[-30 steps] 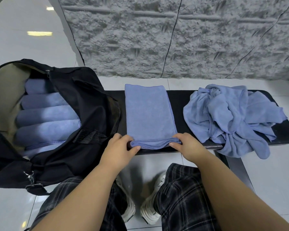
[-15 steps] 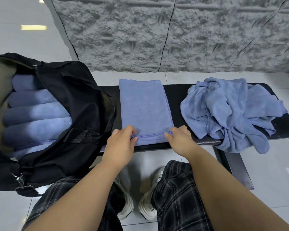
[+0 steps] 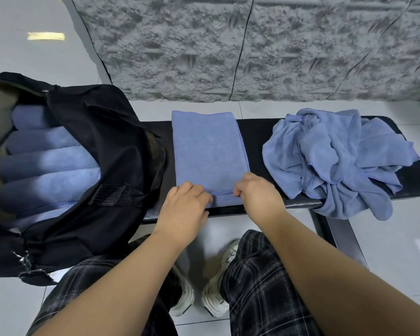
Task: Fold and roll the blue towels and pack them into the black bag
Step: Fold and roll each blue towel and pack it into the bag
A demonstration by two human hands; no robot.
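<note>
Rolling is just starting: the folded towel lies flat on the table beside the black bag. The left hand and right hand curl their fingers onto its near hem; next they must tuck it over tightly and evenly.

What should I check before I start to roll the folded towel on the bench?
1. Folded towel lies flat on the bench: ok.
2. Left hand and right hand both on its near edge: ok.
3. Path ahead on the towel free of clutter: ok.
4. Pile of loose towels apart from it: ok.
5. Black bag open: ok.
6. Room left inside for another roll: cannot tell.
</note>
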